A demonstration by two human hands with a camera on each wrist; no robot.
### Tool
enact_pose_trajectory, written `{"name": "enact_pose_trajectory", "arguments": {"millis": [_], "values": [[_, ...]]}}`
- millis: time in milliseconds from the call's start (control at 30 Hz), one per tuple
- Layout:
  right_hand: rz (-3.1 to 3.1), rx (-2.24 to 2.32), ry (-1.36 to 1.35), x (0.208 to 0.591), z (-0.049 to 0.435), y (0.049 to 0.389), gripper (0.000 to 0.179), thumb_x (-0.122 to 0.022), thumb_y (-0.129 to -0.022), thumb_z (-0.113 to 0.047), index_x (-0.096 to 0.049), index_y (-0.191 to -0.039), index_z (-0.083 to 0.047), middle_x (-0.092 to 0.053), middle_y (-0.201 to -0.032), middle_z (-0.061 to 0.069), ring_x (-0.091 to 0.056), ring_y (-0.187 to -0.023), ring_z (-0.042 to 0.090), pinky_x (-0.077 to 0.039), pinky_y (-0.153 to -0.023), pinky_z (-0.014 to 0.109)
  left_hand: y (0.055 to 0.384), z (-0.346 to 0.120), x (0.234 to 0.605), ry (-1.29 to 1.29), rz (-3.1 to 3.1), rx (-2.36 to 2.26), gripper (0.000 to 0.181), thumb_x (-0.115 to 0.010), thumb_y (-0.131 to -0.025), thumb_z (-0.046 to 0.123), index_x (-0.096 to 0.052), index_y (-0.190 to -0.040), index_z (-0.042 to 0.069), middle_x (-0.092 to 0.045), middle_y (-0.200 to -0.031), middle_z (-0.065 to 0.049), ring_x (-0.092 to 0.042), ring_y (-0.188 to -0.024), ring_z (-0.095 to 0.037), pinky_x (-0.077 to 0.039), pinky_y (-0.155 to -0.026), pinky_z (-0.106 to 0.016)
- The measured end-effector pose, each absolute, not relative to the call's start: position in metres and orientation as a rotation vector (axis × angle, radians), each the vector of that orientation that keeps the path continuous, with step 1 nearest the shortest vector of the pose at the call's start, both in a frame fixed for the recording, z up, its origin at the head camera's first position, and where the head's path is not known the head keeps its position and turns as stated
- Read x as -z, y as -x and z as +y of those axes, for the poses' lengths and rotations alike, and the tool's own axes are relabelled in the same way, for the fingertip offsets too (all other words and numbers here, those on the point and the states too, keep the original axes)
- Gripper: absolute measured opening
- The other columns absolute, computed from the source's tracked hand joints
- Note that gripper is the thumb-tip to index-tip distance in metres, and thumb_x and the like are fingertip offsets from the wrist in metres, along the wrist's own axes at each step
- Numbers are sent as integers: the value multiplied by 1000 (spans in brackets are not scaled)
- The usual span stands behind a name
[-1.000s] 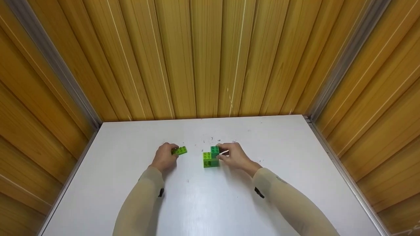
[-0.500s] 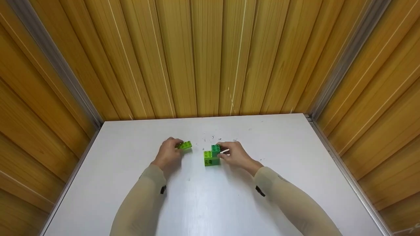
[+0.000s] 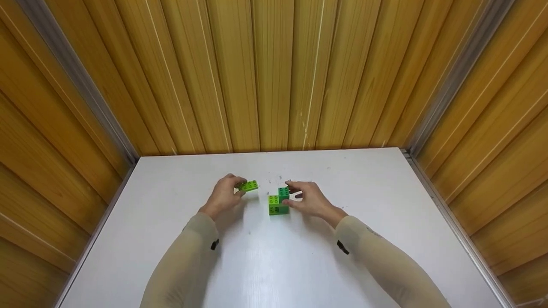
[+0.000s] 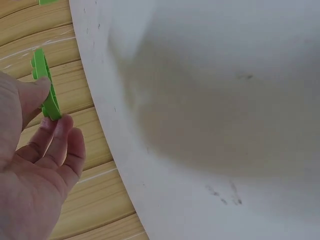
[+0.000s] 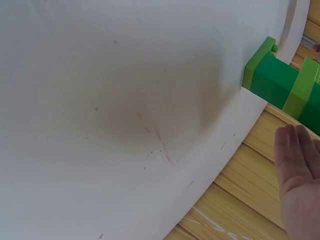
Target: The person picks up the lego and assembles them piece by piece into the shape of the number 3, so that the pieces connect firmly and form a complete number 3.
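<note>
My left hand pinches a thin lime-green building plate with studs between thumb and fingers, raised over the table. In the left wrist view the plate stands edge-on in the grip. To its right, a small stack of building bricks rests on the table, with a lime-green part on the left and a taller dark green brick on the right. My right hand is at the stack's right side, thumb by the dark green brick's front and forefinger behind its top. Straight fingers show in the right wrist view.
The white table meets ribbed, wood-look wall panels at its far edge. More panels rise on both sides. Small dark marks spot the tabletop behind the stack.
The left hand has lifted the lime-green plate and carried it right and away from me, closer to the stack. The right hand's thumb and forefinger have spread wider at the stack, which stays put.
</note>
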State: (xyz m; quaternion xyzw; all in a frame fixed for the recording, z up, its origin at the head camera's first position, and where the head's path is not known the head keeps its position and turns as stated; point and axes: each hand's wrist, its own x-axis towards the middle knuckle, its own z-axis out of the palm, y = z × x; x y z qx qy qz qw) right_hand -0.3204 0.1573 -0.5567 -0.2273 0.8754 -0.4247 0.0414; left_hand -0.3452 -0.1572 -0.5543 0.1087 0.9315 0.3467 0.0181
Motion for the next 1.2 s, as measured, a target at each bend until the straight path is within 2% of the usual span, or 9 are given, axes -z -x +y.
{"name": "enact_pose_trajectory", "arguments": {"millis": [633, 967, 1200], "values": [[2727, 1347, 809, 544, 147, 325, 59, -84, -103, -29, -67, -155, -7, -76, -147, 17, -74, -134, 40, -65, -109, 55, 331, -126, 528, -567, 2884, -1113, 35, -75, -106, 8, -77, -141, 10, -72, -132, -9, -70, -125, -29, -61, -110, -51], [2720, 1457, 755, 535, 150, 328, 57, -86, -101, -19, -67, -152, -1, -73, -146, 26, -73, -134, 49, -65, -109, 57, 329, -110, 519, -726, 2857, -1121, 34, -75, -106, 9, -76, -140, 8, -72, -132, -12, -71, -123, -30, -61, -111, -53], [2698, 1468, 749, 537, 148, 328, 52, -85, -102, -17, -70, -150, -4, -74, -147, 23, -74, -134, 42, -66, -109, 52, 327, -105, 521, -788, 2849, -1121, 34, -75, -106, 8, -77, -140, 8, -72, -131, -12, -72, -123, -31, -62, -112, -53]]}}
